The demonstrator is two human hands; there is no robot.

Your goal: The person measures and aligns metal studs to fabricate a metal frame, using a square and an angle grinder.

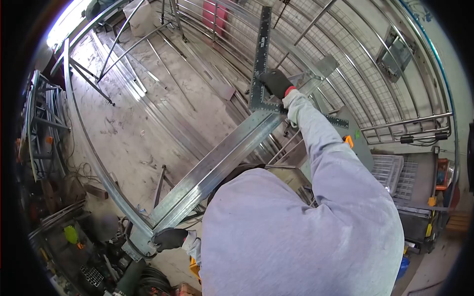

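My right hand [276, 83], in a dark glove with a red cuff, is closed on the long leg of a black framing square [263, 44], near its corner. The square's short leg runs right, passing under my forearm. Its corner lies over the far end of a galvanized steel channel [212, 163], which slopes across in front of me. At the near end of this channel, my gloved left hand [170, 239] has its fingers wrapped on the metal; the fingertips are partly hidden. A long curved metal bar [89, 135] meets the channel beside that hand.
Lengths of metal profile [173, 128] lie on the dusty floor [128, 153]. Barred metal frames with mesh [340, 54] stand at upper right. Tools and coiled hose [150, 281] crowd the lower left. A rack with wire trays [387, 172] is at right.
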